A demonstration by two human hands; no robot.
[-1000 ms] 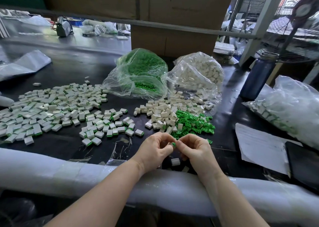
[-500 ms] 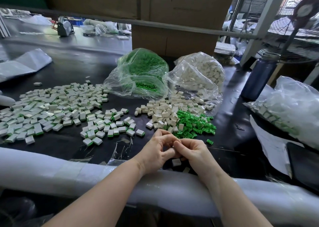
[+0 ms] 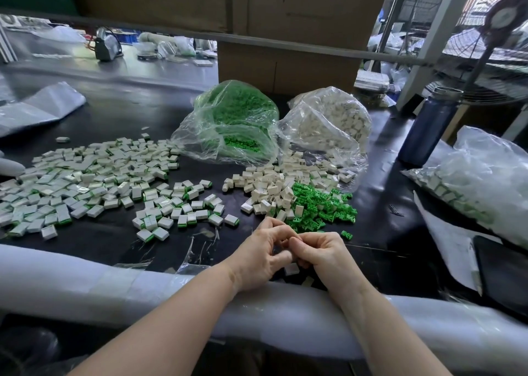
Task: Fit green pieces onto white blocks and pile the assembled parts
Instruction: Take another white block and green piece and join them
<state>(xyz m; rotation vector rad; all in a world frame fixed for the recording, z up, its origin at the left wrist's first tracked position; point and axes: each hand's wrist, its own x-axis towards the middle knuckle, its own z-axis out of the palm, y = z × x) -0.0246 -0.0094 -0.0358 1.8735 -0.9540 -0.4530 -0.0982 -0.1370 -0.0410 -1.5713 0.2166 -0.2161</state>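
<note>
Hundreds of assembled parts [image 3: 85, 187] already lie spread over the left of your desk [image 3: 120, 113], so the largest risk is stray unfinished pieces mixing into that pile unnoticed. Next, the loose white blocks [image 3: 265, 187] and green pieces [image 3: 320, 207] touch at centre; a careless reach scatters both. Your left hand [image 3: 263, 257] and right hand [image 3: 323, 254] meet fingertip to fingertip near the desk edge, each grip curled tight, apparently pinching one part between them; the part itself is hidden, so you cannot confirm seating. A half-pressed green piece probably pops off later. One white block [image 3: 291, 269] sits beneath your hands; a wrist nudge could knock it over the edge.
</note>
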